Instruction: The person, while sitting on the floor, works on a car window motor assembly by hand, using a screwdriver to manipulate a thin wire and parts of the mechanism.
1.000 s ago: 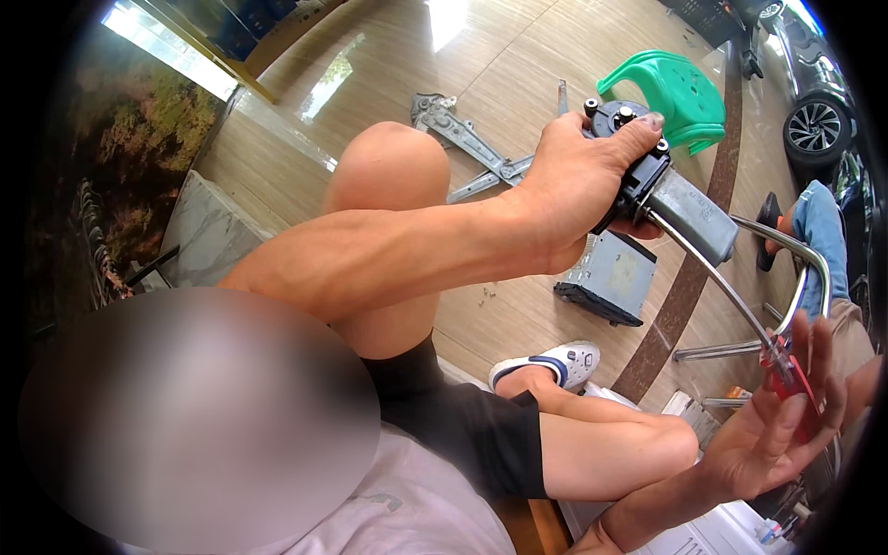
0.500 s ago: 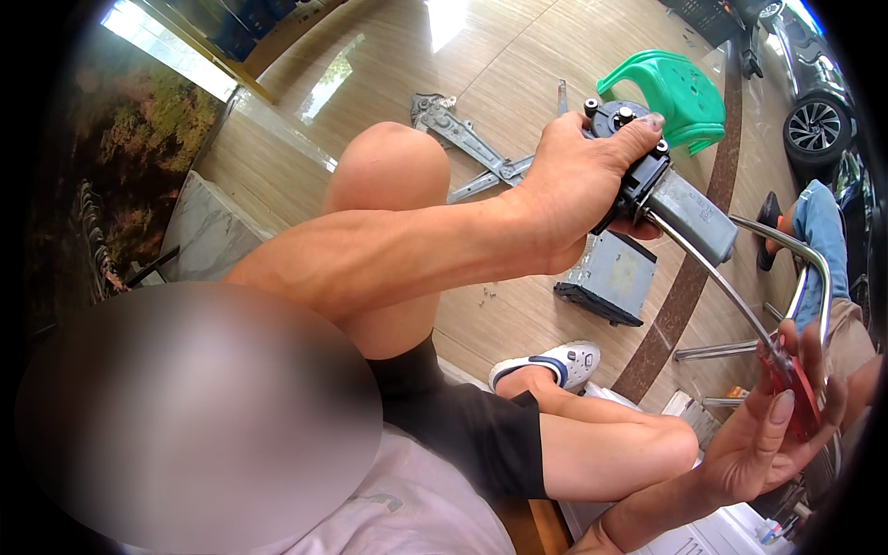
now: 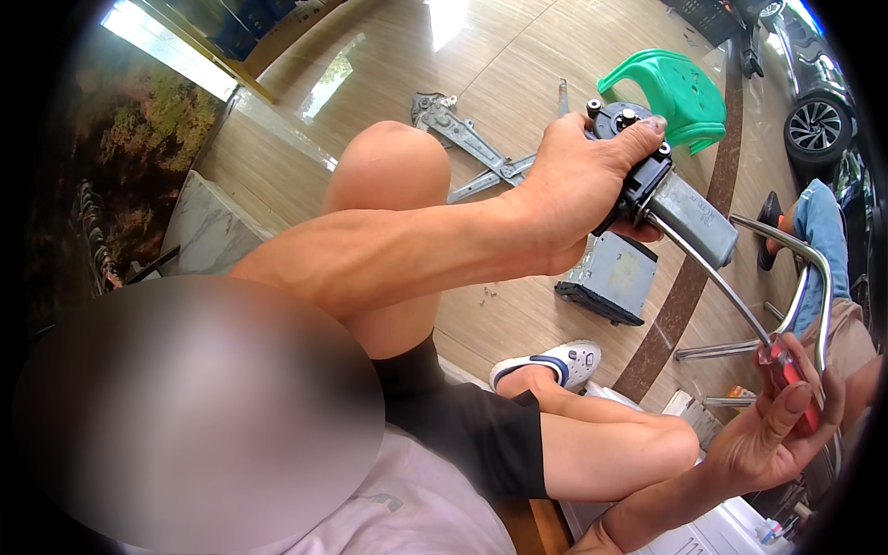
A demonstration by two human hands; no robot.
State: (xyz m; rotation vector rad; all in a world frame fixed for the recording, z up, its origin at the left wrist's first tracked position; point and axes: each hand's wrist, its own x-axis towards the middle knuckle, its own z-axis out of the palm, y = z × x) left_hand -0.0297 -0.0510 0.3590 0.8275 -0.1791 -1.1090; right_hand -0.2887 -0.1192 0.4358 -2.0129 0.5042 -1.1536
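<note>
My left hand [image 3: 578, 190] grips a small electric motor [image 3: 694, 220] with a silver body and a black and grey gear housing. Its thumb lies over the round end of the housing, while the other fingers are mostly hidden behind. At the lower right, my right hand [image 3: 768, 435] is closed around the red handle of a screwdriver [image 3: 710, 272]. The long metal shaft runs up and left to the motor's housing, beside the silver body. Where exactly the tip sits is hidden at the housing edge.
A scissor-like metal bracket [image 3: 476, 148] lies on the tiled floor, near a green plastic stool [image 3: 680, 92]. Below the motor rests a grey metal box [image 3: 610, 273]. At the right are a chrome chair frame [image 3: 805, 250], a person's jeans-clad leg [image 3: 816, 222] and a dark car [image 3: 814, 65].
My right fingers have shifted around the red handle, which now looks turned. The motor and my left hand stay almost in place.
</note>
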